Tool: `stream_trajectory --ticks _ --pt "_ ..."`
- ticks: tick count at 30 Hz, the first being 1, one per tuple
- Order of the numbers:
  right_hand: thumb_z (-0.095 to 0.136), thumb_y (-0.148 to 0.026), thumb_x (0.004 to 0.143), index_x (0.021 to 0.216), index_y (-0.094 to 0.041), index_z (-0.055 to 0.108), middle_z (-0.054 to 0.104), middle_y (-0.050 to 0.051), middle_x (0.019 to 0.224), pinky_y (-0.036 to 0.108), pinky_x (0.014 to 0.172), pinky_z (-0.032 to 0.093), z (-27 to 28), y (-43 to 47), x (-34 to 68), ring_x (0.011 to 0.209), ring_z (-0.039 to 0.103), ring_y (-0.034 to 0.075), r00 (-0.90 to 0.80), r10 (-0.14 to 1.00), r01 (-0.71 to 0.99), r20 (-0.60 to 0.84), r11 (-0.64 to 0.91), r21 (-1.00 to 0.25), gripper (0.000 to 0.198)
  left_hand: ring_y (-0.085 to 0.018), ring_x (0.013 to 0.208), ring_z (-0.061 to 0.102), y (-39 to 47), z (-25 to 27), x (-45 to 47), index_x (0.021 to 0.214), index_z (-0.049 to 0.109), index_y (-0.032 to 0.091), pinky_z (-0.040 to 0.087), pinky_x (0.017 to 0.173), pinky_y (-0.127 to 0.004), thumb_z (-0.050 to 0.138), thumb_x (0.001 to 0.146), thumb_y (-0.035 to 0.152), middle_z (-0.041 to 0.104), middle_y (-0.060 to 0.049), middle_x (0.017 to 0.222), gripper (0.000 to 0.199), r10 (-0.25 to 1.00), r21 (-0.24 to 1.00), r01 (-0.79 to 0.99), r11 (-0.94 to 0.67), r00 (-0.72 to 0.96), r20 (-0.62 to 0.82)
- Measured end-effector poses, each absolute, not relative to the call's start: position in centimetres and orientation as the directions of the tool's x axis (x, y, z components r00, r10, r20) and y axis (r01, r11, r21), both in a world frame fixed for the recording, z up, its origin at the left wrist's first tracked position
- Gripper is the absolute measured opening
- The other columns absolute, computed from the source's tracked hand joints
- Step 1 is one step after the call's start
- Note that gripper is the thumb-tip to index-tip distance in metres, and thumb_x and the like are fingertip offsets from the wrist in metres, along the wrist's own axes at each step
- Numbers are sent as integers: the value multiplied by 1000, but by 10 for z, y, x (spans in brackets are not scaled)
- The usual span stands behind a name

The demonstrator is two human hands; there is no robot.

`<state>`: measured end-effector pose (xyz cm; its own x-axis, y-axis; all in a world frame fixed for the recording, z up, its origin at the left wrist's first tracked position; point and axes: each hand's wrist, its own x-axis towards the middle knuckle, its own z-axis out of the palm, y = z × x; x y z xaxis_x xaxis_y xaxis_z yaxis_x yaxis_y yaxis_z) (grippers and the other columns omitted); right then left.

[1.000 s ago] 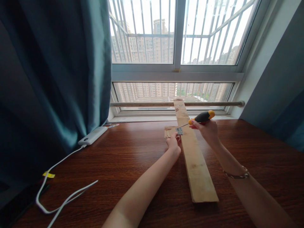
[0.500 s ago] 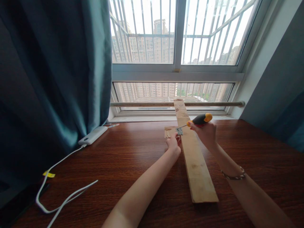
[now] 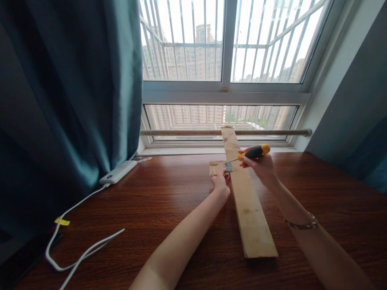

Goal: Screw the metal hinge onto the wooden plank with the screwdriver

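Observation:
A long wooden board (image 3: 252,213) lies on the table, its far end reaching the window rail. Against its left edge sits a short wooden piece (image 3: 215,167), and a metal hinge (image 3: 228,166) spans the two. My left hand (image 3: 222,183) is closed at the near side of the short piece, fingers just below the hinge; its fingertips are partly hidden. A screwdriver (image 3: 256,151) with a black and yellow handle is in my right hand (image 3: 262,167), held slanted. Its shaft points left and down, with the tip at the hinge's upper left part.
The brown wooden table (image 3: 169,193) runs up to the window sill. At left, a white power bank (image 3: 117,172) lies beside the blue curtain (image 3: 121,80), with a white cable (image 3: 56,241) trailing from it. A metal rail (image 3: 187,132) crosses in front of the window.
My right hand has shifted its grip on the screwdriver, the fingers turning around the handle and the wrist moving slightly right. The left hand, boards and hinge stay in place.

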<state>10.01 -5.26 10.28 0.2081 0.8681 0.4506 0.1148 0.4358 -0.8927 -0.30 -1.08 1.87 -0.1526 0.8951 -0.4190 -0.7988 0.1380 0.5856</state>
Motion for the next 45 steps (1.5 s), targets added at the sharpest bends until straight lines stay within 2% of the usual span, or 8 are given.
stream_trajectory --ticks 6,8,11,16,22,27,39,45 --pt "84 -33 50 92 -16 60 72 8 94 36 63 63 116 -61 100 63 71 22 117 930 -70 348 357 -931 52 -11 46 55 -11 20 -3 64 48 16 46 50 -24 62 66 10 58 1 54 16 894 583 -801 136 -155 -420" --pt "84 -35 50 88 -14 63 73 9 90 35 61 63 116 -61 101 63 71 23 138 925 -30 353 361 -932 48 -11 46 55 -11 19 -3 65 49 16 45 50 -23 62 66 10 58 1 54 15 894 588 -797 137 -156 -420" --pt "81 -41 56 77 -11 69 73 10 75 33 57 62 110 -58 100 62 71 26 263 880 156 395 366 -918 39 -11 46 55 -11 19 -3 66 48 17 44 48 -23 61 67 10 58 1 54 15 894 593 -793 139 -157 -420" --pt "76 -48 62 69 -11 70 72 10 62 31 52 60 105 -57 99 60 71 27 393 772 384 500 356 -852 39 -10 46 54 -11 18 -3 67 48 16 45 49 -23 62 66 10 58 2 54 15 889 599 -788 140 -166 -426" --pt "75 -49 63 65 -13 67 71 9 60 29 46 57 111 -61 100 52 69 25 432 705 393 562 414 -821 37 -11 49 55 -8 15 -2 69 50 16 44 50 -23 64 65 11 59 1 57 16 892 600 -787 143 -160 -423" --pt "75 -48 64 65 -13 65 70 9 58 28 43 56 112 -62 101 47 67 23 431 711 371 556 422 -827 37 -10 48 54 -7 13 -2 70 50 16 41 49 -22 66 64 13 58 1 58 17 888 616 -775 144 -174 -426" --pt "69 -50 69 60 -15 64 69 8 55 26 44 55 114 -65 98 51 69 23 391 696 550 603 349 -759 36 -11 49 56 -8 14 -2 68 48 17 46 52 -24 66 64 11 58 1 58 20 888 608 -782 138 -174 -425" --pt "74 -49 64 68 -13 65 70 8 59 27 41 55 113 -62 100 47 67 22 359 750 452 555 381 -807 37 -11 48 56 -7 13 -2 69 49 16 46 51 -23 66 64 13 59 1 57 18 895 611 -779 140 -165 -415"
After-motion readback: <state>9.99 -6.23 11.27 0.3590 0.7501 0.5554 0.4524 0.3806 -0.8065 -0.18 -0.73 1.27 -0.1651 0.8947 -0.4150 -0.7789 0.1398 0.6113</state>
